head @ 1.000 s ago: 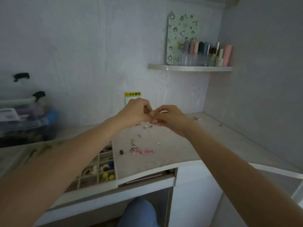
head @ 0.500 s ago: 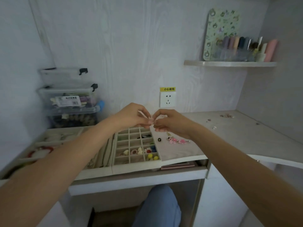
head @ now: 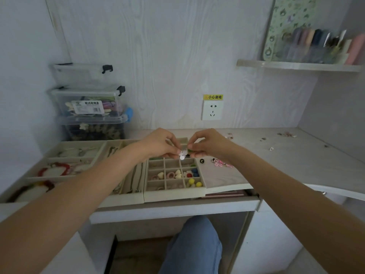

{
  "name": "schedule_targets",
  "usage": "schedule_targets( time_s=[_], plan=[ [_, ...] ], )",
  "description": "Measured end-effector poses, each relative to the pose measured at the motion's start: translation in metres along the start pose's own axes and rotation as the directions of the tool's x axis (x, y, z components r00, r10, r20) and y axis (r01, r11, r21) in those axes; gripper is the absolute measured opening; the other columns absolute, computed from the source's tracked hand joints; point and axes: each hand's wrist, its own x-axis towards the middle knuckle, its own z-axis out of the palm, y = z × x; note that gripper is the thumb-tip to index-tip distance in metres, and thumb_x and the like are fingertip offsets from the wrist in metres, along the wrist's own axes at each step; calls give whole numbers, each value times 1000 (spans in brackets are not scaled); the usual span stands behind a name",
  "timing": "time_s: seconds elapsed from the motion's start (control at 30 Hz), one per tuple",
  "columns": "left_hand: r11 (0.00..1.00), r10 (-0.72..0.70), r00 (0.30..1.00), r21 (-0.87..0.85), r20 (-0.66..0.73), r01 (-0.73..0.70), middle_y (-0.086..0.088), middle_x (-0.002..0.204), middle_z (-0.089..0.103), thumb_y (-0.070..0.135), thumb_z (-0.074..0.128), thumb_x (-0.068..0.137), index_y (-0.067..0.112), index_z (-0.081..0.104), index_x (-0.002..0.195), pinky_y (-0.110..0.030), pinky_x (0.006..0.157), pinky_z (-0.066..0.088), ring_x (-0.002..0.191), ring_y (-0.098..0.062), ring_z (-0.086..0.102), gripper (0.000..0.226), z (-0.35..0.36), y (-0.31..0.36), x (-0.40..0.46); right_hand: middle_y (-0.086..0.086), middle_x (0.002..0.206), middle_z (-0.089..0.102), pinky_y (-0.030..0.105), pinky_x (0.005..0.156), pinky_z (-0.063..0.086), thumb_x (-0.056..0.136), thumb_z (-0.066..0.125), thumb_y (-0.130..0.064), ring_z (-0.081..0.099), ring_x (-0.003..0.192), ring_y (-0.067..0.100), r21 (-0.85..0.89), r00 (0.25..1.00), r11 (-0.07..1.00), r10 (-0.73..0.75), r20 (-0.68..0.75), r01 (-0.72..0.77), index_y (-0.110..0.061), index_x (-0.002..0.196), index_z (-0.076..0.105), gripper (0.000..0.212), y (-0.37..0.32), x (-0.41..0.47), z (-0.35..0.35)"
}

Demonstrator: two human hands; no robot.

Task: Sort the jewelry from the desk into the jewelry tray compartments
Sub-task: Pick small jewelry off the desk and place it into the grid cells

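Note:
My left hand [head: 160, 144] and my right hand [head: 209, 143] meet above the back rows of the small gridded jewelry tray [head: 174, 195]. Between their fingertips they pinch a small shiny white piece of jewelry [head: 182, 154], with a bit of green at my right fingers. The tray's front cells hold coloured ball studs, hearts and rings. A black piece [head: 201, 160] and a pink flower piece [head: 219, 163] lie on the desk [head: 296, 161] just right of the tray. More small pieces [head: 286, 134] are scattered at the far right of the desk.
Larger trays [head: 65, 155] with bracelets and necklaces sit to the left. Stacked clear storage boxes [head: 88, 103] stand at the back left. A wall socket [head: 212, 110] is behind the hands, and a shelf [head: 296, 65] with bottles hangs at upper right. My knee shows below the desk.
The view has swung left and down. Both hands, still pinched together on the small piece, have moved from over the desk to above the gridded tray.

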Motion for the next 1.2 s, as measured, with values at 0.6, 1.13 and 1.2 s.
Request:
schedule_targets(
  time_s=[0.6, 1.13, 1.2],
  plan=[
    [909, 95, 995, 407, 20, -95, -1, 93, 70, 18, 69, 83, 13, 73, 94, -18, 69, 45, 83, -12, 63, 13, 20, -8, 21, 14, 91, 69, 31, 73, 54, 81, 71, -10, 65, 81, 23, -507, 999, 862, -14, -51, -14, -5, 88, 68, 9, 10, 15, 8],
    [717, 160, 985, 677, 69, -164, 7, 96, 58, 24, 61, 87, 28, 69, 99, -38, 90, 44, 91, -12, 54, 14, 14, 1, 10, 13, 95, 71, 23, 75, 50, 83, 69, -15, 63, 79, 19, -638, 999, 770, -27, -42, -6, -3, 94, 72, 17, 16, 19, 15],
    [689, 149, 979, 696, 136, -201, 10, 94, 50, 21, 54, 91, 32, 69, 106, -37, 92, 39, 88, -7, 45, 24, 12, 2, 4, 12, 95, 71, 23, 75, 51, 83, 69, -14, 64, 79, 20, -638, 998, 770, -37, -52, -5, -4, 93, 72, 15, 18, 19, 16]
  ],
)
